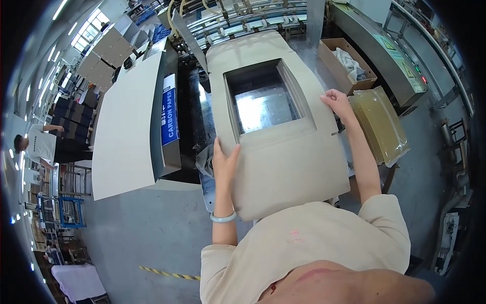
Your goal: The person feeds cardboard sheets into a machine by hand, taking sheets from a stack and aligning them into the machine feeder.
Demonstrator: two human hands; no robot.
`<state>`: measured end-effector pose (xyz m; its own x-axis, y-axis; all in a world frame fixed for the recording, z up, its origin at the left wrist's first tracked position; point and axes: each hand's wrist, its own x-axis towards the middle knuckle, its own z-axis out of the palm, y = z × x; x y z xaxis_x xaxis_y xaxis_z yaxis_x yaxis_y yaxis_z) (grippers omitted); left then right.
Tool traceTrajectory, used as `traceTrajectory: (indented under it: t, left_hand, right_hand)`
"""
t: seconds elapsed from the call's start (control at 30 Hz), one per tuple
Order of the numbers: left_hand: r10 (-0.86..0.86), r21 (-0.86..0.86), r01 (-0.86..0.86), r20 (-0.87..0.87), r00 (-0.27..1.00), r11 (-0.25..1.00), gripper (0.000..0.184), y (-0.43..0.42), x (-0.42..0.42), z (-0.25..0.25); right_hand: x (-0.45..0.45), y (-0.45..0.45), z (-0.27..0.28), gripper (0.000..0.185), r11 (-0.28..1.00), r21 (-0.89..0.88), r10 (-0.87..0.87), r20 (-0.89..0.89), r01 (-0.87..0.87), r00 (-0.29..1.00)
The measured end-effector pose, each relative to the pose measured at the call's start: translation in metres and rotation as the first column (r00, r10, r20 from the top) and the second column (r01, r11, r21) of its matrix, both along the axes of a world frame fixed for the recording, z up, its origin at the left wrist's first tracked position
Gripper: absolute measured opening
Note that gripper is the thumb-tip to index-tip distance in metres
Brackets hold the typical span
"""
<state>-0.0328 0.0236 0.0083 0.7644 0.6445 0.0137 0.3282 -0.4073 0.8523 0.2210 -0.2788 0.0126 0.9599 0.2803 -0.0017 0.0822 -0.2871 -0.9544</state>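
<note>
In front of me lies a stack of pale cardboard sheets [288,164] with a rectangular window cut through it. Layered edges show inside the window, and a shiny metal surface [263,109] is visible at its bottom. My left hand [225,161] rests against the stack's left edge, thumb and fingers apart. At the upper right edge, my right hand [338,104] has its fingers curled together, the tips pinching the cardboard border. A pale bangle [223,218] circles my left wrist.
Rollers and bars of a machine [248,23] stand beyond the stack. Leftward are a large white board [126,126] and a blue carbon paper box [170,114]. A carton with cloth [326,53] and a wrapped tan bundle [379,124] sit right. A person [40,144] stands far left.
</note>
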Motion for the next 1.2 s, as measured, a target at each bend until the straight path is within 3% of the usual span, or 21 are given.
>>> traceTrajectory:
  t: [0.1, 0.2, 0.33, 0.5, 0.7, 1.03, 1.2]
  left_hand:
    - [0.049, 0.048, -0.053, 0.083, 0.995, 0.997, 0.069, 0.009, 0.001, 0.003]
    - [0.115, -0.061, -0.109, 0.108, 0.987, 0.992, 0.062, 0.016, 0.006, 0.029]
    - [0.208, -0.522, -0.097, 0.159, 0.965, 0.848, 0.046, 0.044, 0.025, 0.027]
    - [0.166, -0.519, -0.102, 0.078, 0.983, 0.849, 0.031, 0.063, 0.041, 0.021]
    - [0.212, -0.496, -0.129, 0.115, 0.97, 0.859, 0.027, 0.067, 0.058, 0.033]
    - [0.261, -0.469, -0.077, 0.341, 0.903, 0.88, 0.022, 0.075, 0.082, 0.044]
    - [0.266, -0.427, -0.042, 0.48, 0.836, 0.903, 0.02, 0.072, 0.09, 0.062]
  right_hand:
    - [0.002, 0.003, -0.005, 0.02, 1.0, 0.007, 0.002, -0.012, -0.002, 1.0]
    - [0.001, 0.003, -0.006, 0.019, 1.0, 0.009, -0.001, -0.029, 0.001, 1.0]
    - [0.003, 0.009, 0.006, 0.024, 1.0, -0.002, 0.01, -0.081, -0.01, 0.997]
    - [0.019, 0.017, 0.008, 0.028, 1.0, 0.011, 0.007, -0.077, -0.006, 0.997]
    - [0.031, 0.03, 0.023, 0.03, 0.999, 0.016, -0.038, -0.111, 0.04, 0.993]
    - [0.063, 0.05, 0.031, 0.027, 0.998, 0.047, -0.044, 0.033, 0.043, 0.998]
    - [0.074, 0.062, 0.043, 0.023, 0.972, 0.233, -0.077, 0.187, 0.032, 0.979]
